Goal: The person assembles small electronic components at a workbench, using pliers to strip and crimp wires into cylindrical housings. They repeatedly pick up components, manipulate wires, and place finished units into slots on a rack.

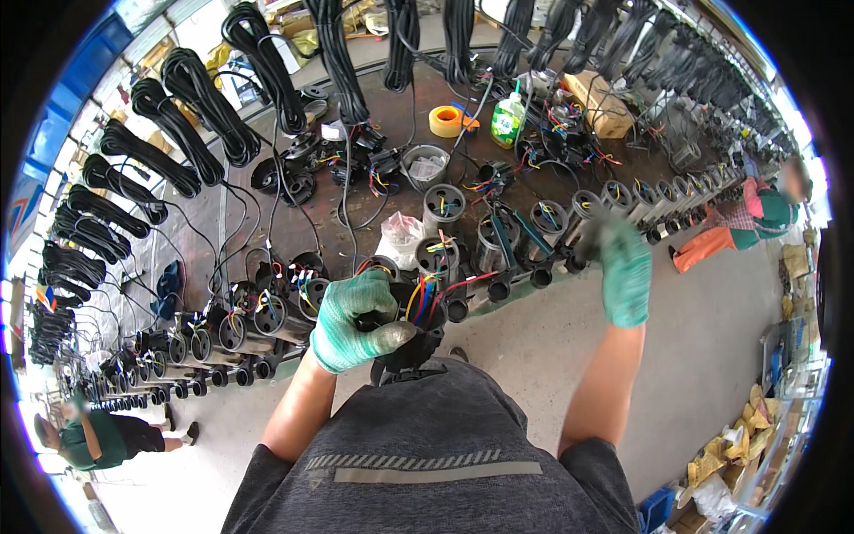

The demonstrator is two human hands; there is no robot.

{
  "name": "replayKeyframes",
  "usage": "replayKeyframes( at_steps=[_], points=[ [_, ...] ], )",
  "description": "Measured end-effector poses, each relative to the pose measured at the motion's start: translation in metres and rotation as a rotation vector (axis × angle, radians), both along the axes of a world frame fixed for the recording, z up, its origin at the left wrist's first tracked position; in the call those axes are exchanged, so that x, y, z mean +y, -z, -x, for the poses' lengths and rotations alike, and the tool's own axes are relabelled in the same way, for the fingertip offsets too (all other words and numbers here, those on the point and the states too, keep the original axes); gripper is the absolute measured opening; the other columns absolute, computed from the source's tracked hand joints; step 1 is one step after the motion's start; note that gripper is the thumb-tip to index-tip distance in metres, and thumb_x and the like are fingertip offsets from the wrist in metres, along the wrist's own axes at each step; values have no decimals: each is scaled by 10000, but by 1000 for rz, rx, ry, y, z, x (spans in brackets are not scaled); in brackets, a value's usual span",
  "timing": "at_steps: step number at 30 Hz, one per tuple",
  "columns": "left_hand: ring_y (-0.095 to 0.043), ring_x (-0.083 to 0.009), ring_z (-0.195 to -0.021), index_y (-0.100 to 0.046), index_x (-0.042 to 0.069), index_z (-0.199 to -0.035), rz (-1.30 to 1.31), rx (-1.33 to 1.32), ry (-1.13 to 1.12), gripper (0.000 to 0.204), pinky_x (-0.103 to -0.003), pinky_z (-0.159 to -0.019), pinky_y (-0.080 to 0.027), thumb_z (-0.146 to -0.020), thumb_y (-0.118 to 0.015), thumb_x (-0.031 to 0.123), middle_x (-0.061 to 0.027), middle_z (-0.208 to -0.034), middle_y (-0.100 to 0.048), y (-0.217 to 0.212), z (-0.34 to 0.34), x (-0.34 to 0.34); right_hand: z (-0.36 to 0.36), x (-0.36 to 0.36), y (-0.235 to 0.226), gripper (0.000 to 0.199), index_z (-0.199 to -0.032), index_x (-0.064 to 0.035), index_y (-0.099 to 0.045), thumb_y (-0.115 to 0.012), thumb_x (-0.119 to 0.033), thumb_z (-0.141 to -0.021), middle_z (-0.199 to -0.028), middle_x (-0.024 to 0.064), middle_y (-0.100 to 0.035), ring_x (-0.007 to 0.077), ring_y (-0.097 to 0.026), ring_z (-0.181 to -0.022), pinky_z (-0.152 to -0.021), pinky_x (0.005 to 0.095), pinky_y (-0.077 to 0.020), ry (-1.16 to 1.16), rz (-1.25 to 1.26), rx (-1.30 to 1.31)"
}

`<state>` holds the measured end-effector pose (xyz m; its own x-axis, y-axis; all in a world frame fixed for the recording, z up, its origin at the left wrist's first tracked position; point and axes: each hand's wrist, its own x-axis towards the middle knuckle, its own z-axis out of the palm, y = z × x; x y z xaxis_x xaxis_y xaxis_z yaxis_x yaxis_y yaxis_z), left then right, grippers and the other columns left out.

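My left hand (358,325), in a green knitted glove with dark fingertips, is closed on the edge of a black plastic housing (407,359) close to my body at the bench's front edge. Red, yellow and blue wires (425,301) stick up out of this housing. Out to the right, my right hand (623,271), gloved alike, hovers by the row of grey cylinders (549,216). Motion smears its fingers, so whether they hold anything is hidden. Two teal-handled tools, seemingly pliers (501,238), rest among the cylinders between my hands.
Bundled black cables (276,76) hang along the bench's far side. On the brown bench (307,227) are orange tape (445,122), a green-labelled bottle (507,120), a small bucket (425,166), a white bag (400,238) and a cardboard box (598,104). Other people (111,436) stand left and right (756,214).
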<state>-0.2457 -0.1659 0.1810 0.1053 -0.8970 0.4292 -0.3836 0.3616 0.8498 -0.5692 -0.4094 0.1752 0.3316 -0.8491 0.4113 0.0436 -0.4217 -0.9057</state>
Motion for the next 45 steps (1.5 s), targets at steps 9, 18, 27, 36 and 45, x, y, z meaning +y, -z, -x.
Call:
replayKeyframes(
  at_steps=[9, 18, 27, 36, 45],
  points=[
    [-579, -294, -710, -682, 130, -808, 301, -541, -120, 467, -458, -815, -475, -586, -990, 401, -35, -736, -587, -4, -14, -8, -88, 112, -21, 277, -1261, -42, -716, -712, -12, -985, -1136, 138, -748, 165, -745, -885, -750, 294, -599, -195, 174, 347],
    [-587, -259, -820, -652, 190, -727, 454, -883, -582, 368, -477, -882, -455, -672, -915, 441, 13, -797, -566, 41, -70, -35, -137, 100, 36, 439, -1403, -68, -646, -715, -24, -971, -1118, 133, -752, 190, -750, -931, -833, 333, -598, -381, -80, 442],
    [-641, -279, -918, -725, 146, -804, 225, -867, -371, 317, -565, -1024, -486, -669, -892, 379, -28, -862, -602, 117, -64, -15, -193, 124, 117, 499, -1440, -57, -616, -723, -48, -953, -1213, 183, -740, 290, -755, -1027, -943, 411, -586, -622, -146, 410],
    [-644, -406, -991, -721, 61, -1158, -35, -623, -557, 372, -491, -892, -539, -794, -790, 92, -168, -1153, -673, 81, -43, -7, -217, 131, 143, 290, -1207, -60, -729, -738, -136, -927, -1084, 181, -757, 395, -724, -980, -826, 475, -593, -410, 287, 656],
    [-655, -397, -968, -750, 20, -1049, -194, -431, -650, 227, -472, -859, -528, -838, -804, 87, -167, -1019, -718, 101, -67, 4, -225, 137, 124, 327, -1262, -89, -696, -705, -133, -938, -1033, 215, -733, 433, -719, -919, -782, 510, -589, -537, 310, 482]
  ],
)
